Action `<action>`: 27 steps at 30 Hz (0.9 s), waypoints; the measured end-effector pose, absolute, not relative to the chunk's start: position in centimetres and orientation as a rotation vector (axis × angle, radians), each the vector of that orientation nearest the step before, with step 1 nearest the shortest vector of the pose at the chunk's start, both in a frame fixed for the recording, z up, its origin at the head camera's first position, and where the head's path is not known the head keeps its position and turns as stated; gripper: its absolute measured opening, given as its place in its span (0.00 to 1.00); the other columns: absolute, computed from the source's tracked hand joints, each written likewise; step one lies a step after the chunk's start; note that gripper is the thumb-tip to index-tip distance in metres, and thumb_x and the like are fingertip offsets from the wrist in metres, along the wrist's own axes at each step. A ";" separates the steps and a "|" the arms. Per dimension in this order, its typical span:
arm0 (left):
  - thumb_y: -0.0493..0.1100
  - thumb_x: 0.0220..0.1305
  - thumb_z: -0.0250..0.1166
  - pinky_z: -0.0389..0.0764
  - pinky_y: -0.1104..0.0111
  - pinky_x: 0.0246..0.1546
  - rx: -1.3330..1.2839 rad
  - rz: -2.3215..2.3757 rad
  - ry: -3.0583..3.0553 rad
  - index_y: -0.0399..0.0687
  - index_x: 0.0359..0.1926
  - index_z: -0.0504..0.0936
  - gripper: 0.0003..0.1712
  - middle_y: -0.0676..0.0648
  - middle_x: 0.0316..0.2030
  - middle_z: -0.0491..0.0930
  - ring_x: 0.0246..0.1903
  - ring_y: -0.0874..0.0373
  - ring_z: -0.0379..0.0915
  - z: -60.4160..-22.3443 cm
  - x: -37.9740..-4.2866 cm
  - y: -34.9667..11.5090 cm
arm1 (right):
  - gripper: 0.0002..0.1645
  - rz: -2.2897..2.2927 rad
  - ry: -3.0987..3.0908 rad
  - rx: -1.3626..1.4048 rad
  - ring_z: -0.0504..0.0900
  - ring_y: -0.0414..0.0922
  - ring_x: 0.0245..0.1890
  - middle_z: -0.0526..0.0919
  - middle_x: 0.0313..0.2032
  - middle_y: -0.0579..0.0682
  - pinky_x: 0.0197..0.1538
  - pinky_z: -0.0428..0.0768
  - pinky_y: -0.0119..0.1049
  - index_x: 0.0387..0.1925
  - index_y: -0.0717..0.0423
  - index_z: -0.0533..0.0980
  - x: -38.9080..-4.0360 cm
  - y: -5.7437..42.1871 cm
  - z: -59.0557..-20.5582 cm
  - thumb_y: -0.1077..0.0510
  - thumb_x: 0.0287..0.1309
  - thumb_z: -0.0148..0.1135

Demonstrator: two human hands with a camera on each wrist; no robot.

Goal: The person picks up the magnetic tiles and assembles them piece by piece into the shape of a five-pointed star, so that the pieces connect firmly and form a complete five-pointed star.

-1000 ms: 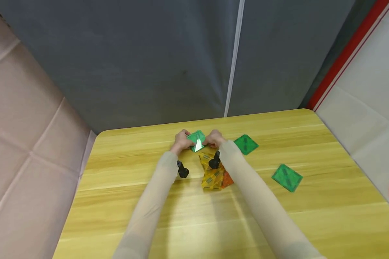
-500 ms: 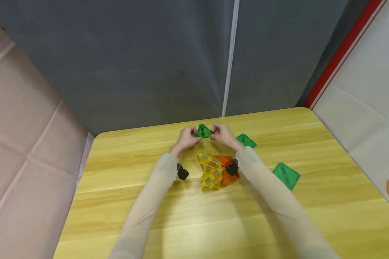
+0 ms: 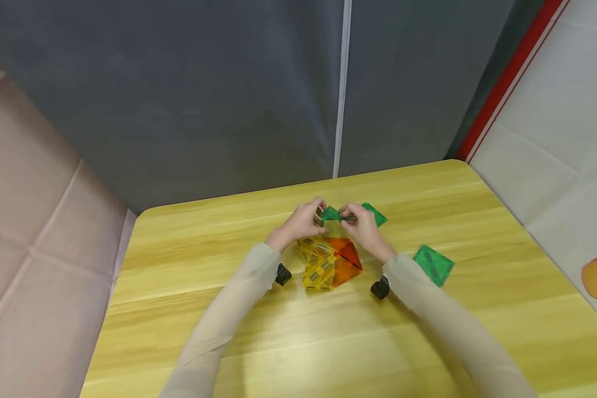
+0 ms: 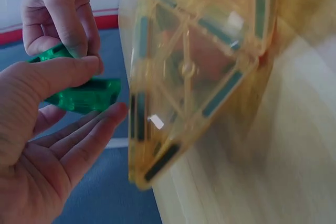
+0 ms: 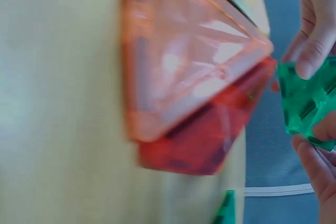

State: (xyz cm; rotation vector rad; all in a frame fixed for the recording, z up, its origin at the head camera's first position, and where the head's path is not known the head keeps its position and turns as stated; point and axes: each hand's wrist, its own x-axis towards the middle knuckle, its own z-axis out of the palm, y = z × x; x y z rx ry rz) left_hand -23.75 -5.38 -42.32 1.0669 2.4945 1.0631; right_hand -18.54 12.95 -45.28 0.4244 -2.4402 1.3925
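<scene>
My left hand (image 3: 302, 222) and right hand (image 3: 363, 225) are close together beyond the middle of the table. Between them is a piece made of translucent green magnetic tiles (image 3: 331, 214), raised off the tabletop. In the right wrist view, each hand pinches an edge of these green tiles (image 5: 310, 95) between thumb and fingers. How the tiles join is partly hidden by the fingers. Nearer to me stands a faceted build of magnetic tiles, its yellow tiles (image 3: 320, 272) on the left and its orange tiles (image 3: 347, 266) on the right.
One loose green tile (image 3: 375, 214) lies just behind the right hand, partly covered by it. Another green tile (image 3: 434, 265) lies farther right on the wooden table (image 3: 298, 342). A dark grey curtain (image 3: 204, 110) hangs beyond the table's far edge.
Both hands have shifted right and nearer with the green tiles, which have been lifted and turned. The right forearm has swung outward, uncovering the orange tiles. The head view has shifted slightly.
</scene>
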 end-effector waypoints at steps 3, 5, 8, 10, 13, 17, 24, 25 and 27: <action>0.33 0.52 0.69 0.80 0.70 0.37 1.137 0.999 2.500 0.36 0.48 0.69 0.23 0.38 0.38 0.79 0.36 0.51 0.79 -42.3 -23.5 -5.1 | 0.10 1.408 -2.418 0.392 0.81 0.57 0.42 0.80 0.41 0.63 0.41 0.81 0.44 0.25 0.64 0.69 -17.9 12.8 -46.0 0.77 0.50 0.59; 0.32 0.53 0.68 0.80 0.69 0.37 1.160 0.970 2.509 0.36 0.48 0.70 0.22 0.38 0.38 0.80 0.37 0.51 0.79 -42.4 -23.3 -5.0 | 0.11 1.427 -2.406 0.367 0.81 0.57 0.42 0.80 0.40 0.64 0.40 0.81 0.44 0.24 0.64 0.68 -17.7 12.7 -46.4 0.78 0.50 0.59; 0.30 0.54 0.67 0.79 0.69 0.39 1.178 0.920 2.524 0.35 0.48 0.71 0.20 0.39 0.39 0.80 0.39 0.52 0.79 -42.4 -23.1 -5.0 | 0.11 1.450 -2.401 0.330 0.81 0.56 0.41 0.80 0.40 0.64 0.40 0.81 0.44 0.24 0.64 0.68 -17.5 12.6 -46.9 0.78 0.49 0.58; 0.30 0.54 0.66 0.79 0.68 0.40 1.188 0.876 2.541 0.35 0.47 0.72 0.19 0.40 0.41 0.80 0.41 0.52 0.78 -42.5 -22.9 -5.0 | 0.12 1.465 -2.404 0.321 0.81 0.57 0.40 0.80 0.40 0.64 0.40 0.81 0.44 0.23 0.64 0.67 -17.3 12.6 -47.2 0.79 0.48 0.58; 0.31 0.55 0.67 0.78 0.69 0.40 1.201 0.809 2.559 0.36 0.47 0.73 0.18 0.41 0.41 0.80 0.40 0.54 0.78 -42.4 -22.6 -4.9 | 0.13 1.483 -2.415 0.322 0.81 0.57 0.40 0.80 0.41 0.65 0.41 0.81 0.45 0.24 0.64 0.67 -17.0 12.8 -47.4 0.79 0.48 0.59; 0.34 0.55 0.68 0.78 0.70 0.36 1.221 0.728 2.575 0.36 0.47 0.74 0.18 0.42 0.39 0.80 0.36 0.56 0.77 -42.2 -22.2 -4.8 | 0.13 1.507 -2.443 0.345 0.81 0.57 0.41 0.79 0.42 0.66 0.41 0.81 0.44 0.24 0.64 0.66 -16.5 13.0 -47.6 0.79 0.48 0.59; 0.37 0.56 0.68 0.76 0.72 0.30 1.262 0.655 2.582 0.36 0.47 0.76 0.18 0.42 0.38 0.80 0.31 0.59 0.75 -42.3 -21.9 -4.5 | 0.15 1.406 -2.483 0.461 0.82 0.54 0.36 0.81 0.39 0.62 0.38 0.82 0.41 0.22 0.61 0.66 -16.2 13.4 -48.2 0.75 0.48 0.62; 0.37 0.56 0.68 0.76 0.73 0.30 1.268 0.654 2.580 0.36 0.47 0.76 0.18 0.42 0.38 0.81 0.30 0.59 0.75 -42.3 -21.9 -4.5 | 0.15 1.385 -2.487 0.482 0.82 0.53 0.36 0.81 0.38 0.60 0.37 0.82 0.40 0.22 0.60 0.66 -16.2 13.4 -48.2 0.74 0.49 0.63; 0.38 0.57 0.68 0.76 0.73 0.30 1.280 0.653 2.574 0.35 0.47 0.76 0.18 0.42 0.38 0.81 0.30 0.59 0.75 -42.2 -21.9 -4.5 | 0.15 1.348 -2.495 0.515 0.81 0.51 0.36 0.81 0.37 0.58 0.37 0.82 0.40 0.21 0.59 0.67 -16.2 13.5 -48.3 0.73 0.49 0.64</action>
